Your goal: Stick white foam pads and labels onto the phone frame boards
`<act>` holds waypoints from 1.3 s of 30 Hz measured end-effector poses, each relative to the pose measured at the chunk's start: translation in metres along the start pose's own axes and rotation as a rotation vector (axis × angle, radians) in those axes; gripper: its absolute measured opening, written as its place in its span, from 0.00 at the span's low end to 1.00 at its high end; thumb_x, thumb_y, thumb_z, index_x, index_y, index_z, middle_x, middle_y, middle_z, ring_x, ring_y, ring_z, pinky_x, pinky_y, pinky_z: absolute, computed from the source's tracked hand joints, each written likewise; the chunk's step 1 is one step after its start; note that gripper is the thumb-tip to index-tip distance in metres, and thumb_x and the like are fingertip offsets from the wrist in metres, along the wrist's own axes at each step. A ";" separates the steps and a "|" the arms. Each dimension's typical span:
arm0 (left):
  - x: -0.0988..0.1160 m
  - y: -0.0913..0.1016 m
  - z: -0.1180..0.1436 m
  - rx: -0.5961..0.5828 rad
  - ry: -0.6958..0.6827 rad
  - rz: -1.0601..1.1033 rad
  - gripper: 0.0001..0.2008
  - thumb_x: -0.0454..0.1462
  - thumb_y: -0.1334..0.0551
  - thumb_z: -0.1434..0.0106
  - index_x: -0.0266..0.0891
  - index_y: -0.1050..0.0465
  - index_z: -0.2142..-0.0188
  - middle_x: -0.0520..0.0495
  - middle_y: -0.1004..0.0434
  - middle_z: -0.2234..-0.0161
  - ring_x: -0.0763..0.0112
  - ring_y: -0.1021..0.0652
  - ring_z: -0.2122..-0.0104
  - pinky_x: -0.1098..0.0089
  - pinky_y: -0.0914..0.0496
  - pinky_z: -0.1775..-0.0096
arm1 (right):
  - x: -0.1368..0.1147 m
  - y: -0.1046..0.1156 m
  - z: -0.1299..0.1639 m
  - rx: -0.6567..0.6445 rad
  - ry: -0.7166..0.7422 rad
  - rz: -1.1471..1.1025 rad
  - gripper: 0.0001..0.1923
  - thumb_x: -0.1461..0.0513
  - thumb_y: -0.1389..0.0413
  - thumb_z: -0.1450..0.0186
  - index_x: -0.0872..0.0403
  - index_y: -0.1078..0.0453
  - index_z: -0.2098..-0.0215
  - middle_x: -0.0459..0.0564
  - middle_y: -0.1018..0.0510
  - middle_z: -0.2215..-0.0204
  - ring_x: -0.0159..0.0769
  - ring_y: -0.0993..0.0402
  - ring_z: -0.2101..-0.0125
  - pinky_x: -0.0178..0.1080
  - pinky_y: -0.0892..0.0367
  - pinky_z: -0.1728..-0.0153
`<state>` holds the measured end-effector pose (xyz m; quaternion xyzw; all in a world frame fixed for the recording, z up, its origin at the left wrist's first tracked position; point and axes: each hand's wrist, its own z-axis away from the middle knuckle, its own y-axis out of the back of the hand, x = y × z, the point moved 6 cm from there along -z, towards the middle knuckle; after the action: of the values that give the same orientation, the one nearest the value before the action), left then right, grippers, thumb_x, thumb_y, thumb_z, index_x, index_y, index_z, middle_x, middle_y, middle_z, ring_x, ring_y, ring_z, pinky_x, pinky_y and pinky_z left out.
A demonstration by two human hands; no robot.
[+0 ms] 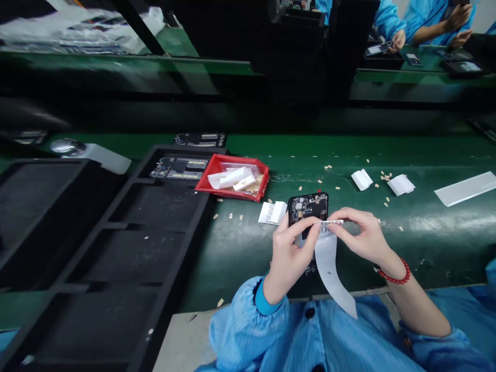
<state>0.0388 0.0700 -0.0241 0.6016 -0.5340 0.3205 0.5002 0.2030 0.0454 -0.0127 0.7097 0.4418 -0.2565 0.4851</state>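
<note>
Both hands pinch one white strip of sticker backing paper, whose top edge is folded over and whose long tail curls down toward my lap. My left hand grips the strip's left end between thumb and fingertips. At the right end, my right hand has its thumb and forefinger closed on the same fold. Beneath the hands lies an opened phone with its circuit board showing at the top; its middle is hidden by the left hand and the strip. Just left of the phone sits a folded white paper with grey print.
A red bin holds white papers and tan bits. Black compartment trays fill the left, with a phone part in one. Folded papers and a pale strip lie right. Co-workers' hands show across the bench.
</note>
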 end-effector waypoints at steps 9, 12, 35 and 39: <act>0.007 -0.002 0.002 -0.040 -0.093 -0.027 0.05 0.32 0.35 0.36 0.39 0.18 0.65 0.46 0.18 0.63 0.68 0.18 0.63 0.72 0.23 0.58 | -0.009 -0.001 0.002 -0.013 0.126 0.020 0.07 0.68 0.43 0.31 0.53 0.26 0.67 0.47 0.21 0.75 0.33 0.27 0.75 0.38 0.31 0.72; 0.010 0.000 0.001 -0.048 -0.097 -0.063 0.05 0.32 0.35 0.36 0.40 0.18 0.65 0.46 0.19 0.63 0.68 0.18 0.64 0.71 0.23 0.59 | -0.009 0.000 0.003 -0.004 0.116 0.039 0.05 0.67 0.42 0.32 0.52 0.25 0.64 0.49 0.19 0.72 0.36 0.25 0.71 0.40 0.28 0.69; -0.003 -0.011 0.001 -0.150 0.013 -0.085 0.07 0.34 0.37 0.36 0.40 0.18 0.66 0.44 0.21 0.62 0.65 0.19 0.64 0.68 0.24 0.61 | -0.011 0.013 -0.001 -0.214 0.258 0.376 0.05 0.67 0.45 0.30 0.51 0.29 0.61 0.54 0.18 0.57 0.41 0.21 0.59 0.50 0.29 0.52; -0.008 -0.013 -0.001 -0.165 0.065 -0.086 0.07 0.35 0.37 0.36 0.40 0.19 0.67 0.44 0.20 0.62 0.64 0.19 0.64 0.66 0.25 0.61 | -0.013 0.012 0.004 -0.223 0.340 0.487 0.06 0.68 0.44 0.31 0.50 0.30 0.60 0.52 0.18 0.56 0.41 0.21 0.56 0.53 0.32 0.45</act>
<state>0.0500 0.0722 -0.0344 0.5700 -0.5158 0.2728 0.5785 0.2070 0.0350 0.0016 0.7698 0.3592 0.0394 0.5261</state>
